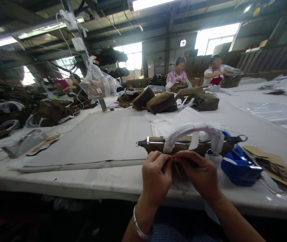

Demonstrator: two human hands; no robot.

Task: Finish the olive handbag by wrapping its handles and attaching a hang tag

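Observation:
An olive-brown bag (155,144) stands upright near the front edge of the white table (103,141), its handle wrapped in white paper (191,131) and metal rings at both ends. My left hand (155,176) and my right hand (198,173) meet in front of the bag's near side. Both are closed in a pinch, fingertips touching at a small thin brown piece on the bag. What exactly they pinch is too small to make out. A silver bangle sits on my left wrist.
A blue plastic box (239,166) lies right of the bag, with cardboard pieces (271,161) beyond. Several finished olive bags (163,101) stand mid-table. Piles of brown bags (32,111) fill the left. A clear plastic sack (98,84) hangs from a pole. Other people sit working at the far end.

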